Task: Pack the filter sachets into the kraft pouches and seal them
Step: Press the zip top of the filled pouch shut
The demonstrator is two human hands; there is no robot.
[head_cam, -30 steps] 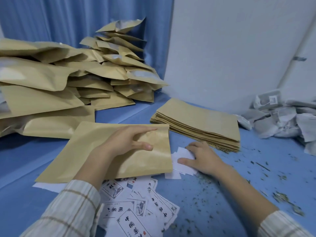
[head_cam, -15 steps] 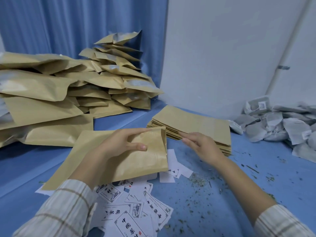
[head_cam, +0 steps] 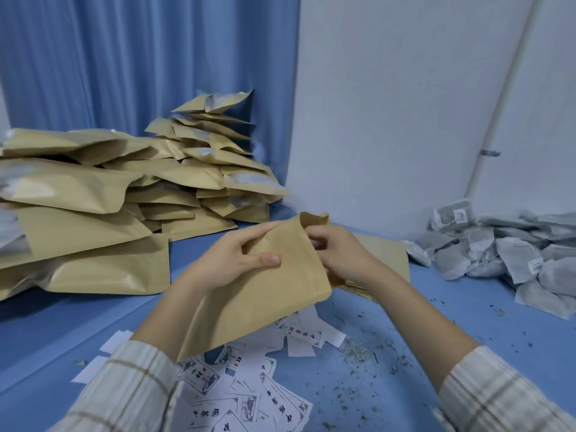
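The right hand [head_cam: 339, 257] is partly hidden behind the top edge of the kraft pouch [head_cam: 274, 288], so its fingertips cannot all be seen. They curl in at the pouch's open mouth, and it looks like they pinch the top edge there. The stack of flat pouches [head_cam: 386, 254] is mostly covered by that hand and arm; only a strip shows. The big pile of filled pouches [head_cam: 93, 213] runs off the left edge. The pile of filter sachets [head_cam: 498, 254] runs off the right edge. The words on the printed slips [head_cam: 249, 400] are too small to read.

The left hand [head_cam: 237, 260] holds the kraft pouch near its top. The thumb lies across the front and the fingers go behind. The pouch is lifted up off the blue table [head_cam: 46, 332] and tilts, with its mouth high, between the two hands, and its bottom corner low near the left sleeve [head_cam: 131, 391]. The printed slips lie on the table just under the pouch. Green crumbs [head_cam: 358, 353] are scattered to their right.
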